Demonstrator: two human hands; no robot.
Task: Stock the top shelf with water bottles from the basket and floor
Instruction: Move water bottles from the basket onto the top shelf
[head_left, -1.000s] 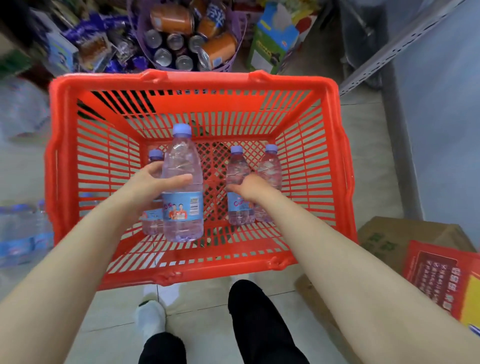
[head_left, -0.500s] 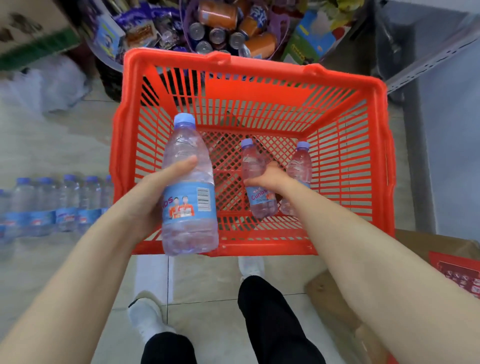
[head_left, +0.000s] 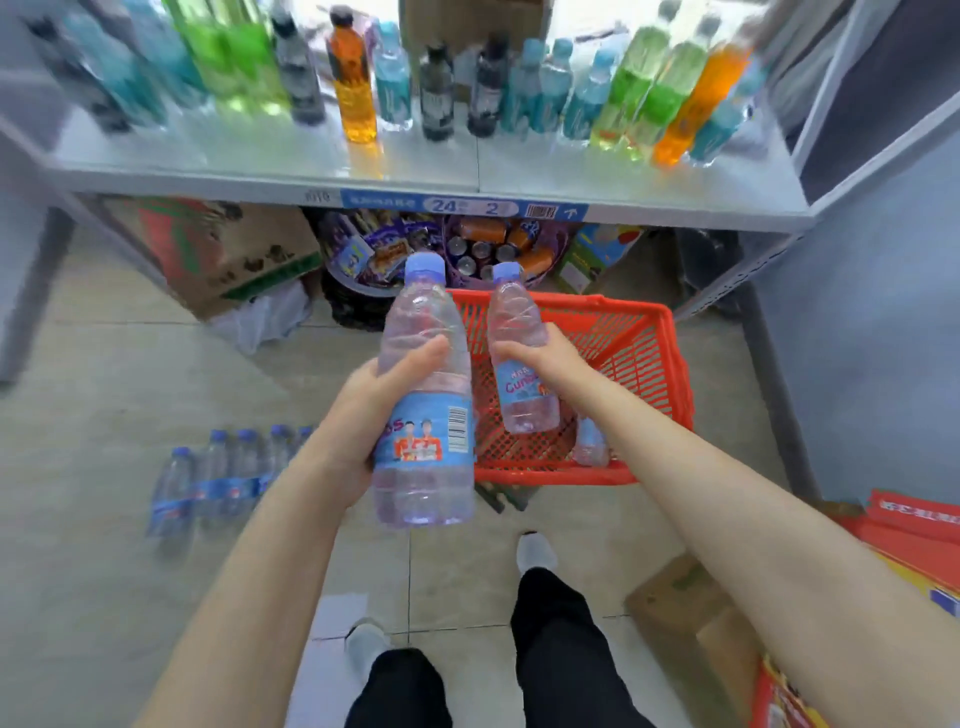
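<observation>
Two bottles are held up off the floor. The larger bottle (head_left: 423, 405) is in the left hand (head_left: 353, 410), and the smaller bottle (head_left: 524, 389) is in the right hand (head_left: 545, 361). Each hand is wrapped round the middle of its bottle. The left thumb lies across the front, just above the blue label. Both bottles lean a little, caps towards the shelf (head_left: 363, 150), and stand just beside each other without touching.

Below the right forearm sits the red basket (head_left: 649, 332) on the floor (head_left: 130, 389), its open top facing up. A third bottle (head_left: 589, 444) stands in its near corner, partly hidden by the arm. The larger bottle overlaps the basket's left edge in view.

A row of bottles (head_left: 223, 473) stands on the tiles to the left, well apart from the basket, with open tiles around it.

Ahead, the shelf's front edge carries a blue price strip (head_left: 467, 208). Coloured drinks (head_left: 358, 78) line the back — white board shows between them and that edge. Under the shelf are a printed carton (head_left: 223, 249) and a purple tub of cans (head_left: 498, 249), close behind the basket.

On the right a grey post (head_left: 774, 389) and wall panel (head_left: 857, 338) close in beside the basket, with a cardboard box (head_left: 691, 613) and red cartons (head_left: 914, 530) near the right foot (head_left: 537, 551).
</observation>
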